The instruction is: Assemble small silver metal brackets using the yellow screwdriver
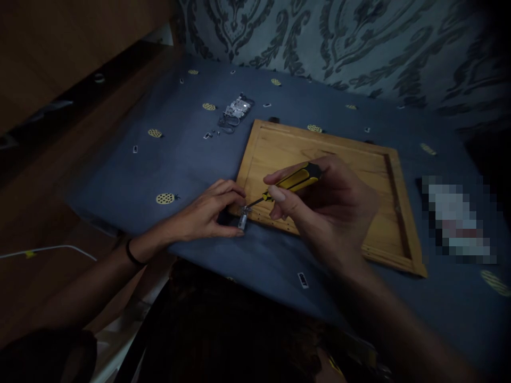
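Dim rm, ornate leaf-pattern wall (303, 37) at 12 o'clock, wood unit (80, 42) at 10, all hrs read from the panel's middle. Blue-grey cloth (191, 175) w/ yellow pineapple print & small white labels covers the work surface.

Panel (283, 151) = pale wood w/ raised border, lying flat on cloth, slightly askew. Metal fitting (242, 219), small & shiny, sits at the panel's edge approx. b/w 8 & 9 o'clock, near the corner. Its fine detail = too dark to tell.

L hand (207, 213), dark band (133, 254) on wrist, comes in from 9, fingers curled in a part-open C: fingertips at far end of fitting, thumb at near end, fitting held b/w them. How firm, can't tell.

R hand (339, 207) is over the panel, arm from approx. 5. Fingers closed in a pinch on a yellow/black screwdriver (295, 180), shaft aimed at 8, tip at the fitting.

Metal parts (237, 109) in a heap on cloth at 10, w/ tiny bits (213, 134) just beside. Pixelated item (459, 221) at 3, unreadable. White cable (51, 249) w/ yellow tag far out, approx. 9.
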Demonstrator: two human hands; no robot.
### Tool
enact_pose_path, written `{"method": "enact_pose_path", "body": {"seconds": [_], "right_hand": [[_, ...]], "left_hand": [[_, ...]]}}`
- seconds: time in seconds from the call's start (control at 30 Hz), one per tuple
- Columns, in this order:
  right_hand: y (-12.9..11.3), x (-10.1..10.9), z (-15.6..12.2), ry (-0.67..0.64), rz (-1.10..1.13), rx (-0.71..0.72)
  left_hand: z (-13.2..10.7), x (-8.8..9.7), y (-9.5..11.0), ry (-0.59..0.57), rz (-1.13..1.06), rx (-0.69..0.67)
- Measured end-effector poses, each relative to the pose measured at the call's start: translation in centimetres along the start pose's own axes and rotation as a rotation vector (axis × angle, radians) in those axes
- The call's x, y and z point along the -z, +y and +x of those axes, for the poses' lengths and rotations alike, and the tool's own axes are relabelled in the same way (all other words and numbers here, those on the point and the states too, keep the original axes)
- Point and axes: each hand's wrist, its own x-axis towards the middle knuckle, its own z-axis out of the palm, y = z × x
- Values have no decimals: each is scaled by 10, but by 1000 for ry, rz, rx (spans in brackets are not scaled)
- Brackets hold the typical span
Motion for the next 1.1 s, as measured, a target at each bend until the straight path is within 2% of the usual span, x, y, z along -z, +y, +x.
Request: {"method": "enact_pose_path", "body": {"seconds": [0.17, 0.23, 0.4, 0.57, 1.1], "right_hand": [[-6, -5, -1, 193, 11, 133], [-7, -4, 1, 223, 2, 148], [-1, -2, 1, 145, 15, 164], [1, -2, -3, 100, -10, 82], [2, 0, 1, 66, 4, 16]], "left_hand": [[0, 0, 0, 5, 7, -2], [0, 0, 0, 7, 10, -8], [0, -1, -1, 4, 19, 1], [-1, -2, -2, 9, 13, 5], [-1, -2, -3, 15, 16, -15]]}}
